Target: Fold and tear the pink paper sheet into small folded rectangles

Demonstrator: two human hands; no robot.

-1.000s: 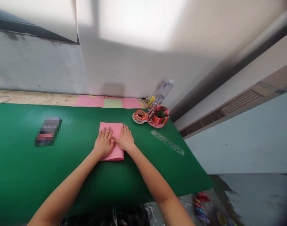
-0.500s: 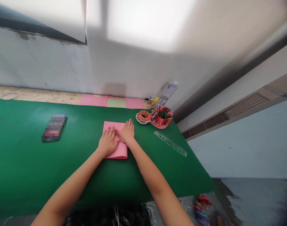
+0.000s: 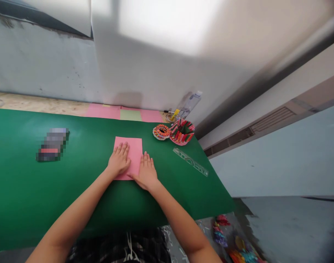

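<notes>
A folded sheet of pink paper [image 3: 134, 155] lies on the green tabletop in front of me. My left hand [image 3: 119, 159] rests flat on its left half, fingers spread and pointing away. Along the right edge of the paper lies my right hand [image 3: 146, 171], fingers stretched out and thumb reaching over the near right corner. Both hands are open and press down; neither grips anything. The paper's near edge looks flattened, and part of its left side is hidden under my left hand.
Right of the paper lies a clear plastic ruler [image 3: 190, 162]. Behind it stand a folded-paper basket [image 3: 182, 132] and a small paper ring [image 3: 161, 132]. A bottle [image 3: 191, 104] leans by the wall. A blurred phone [image 3: 52, 144] lies at left. Pink sheets [image 3: 103, 110] line the back edge.
My right hand has slid from the paper's far right part down along its right edge toward me. The near fold, rounded before, now lies flat. The whole view has shifted slightly.
</notes>
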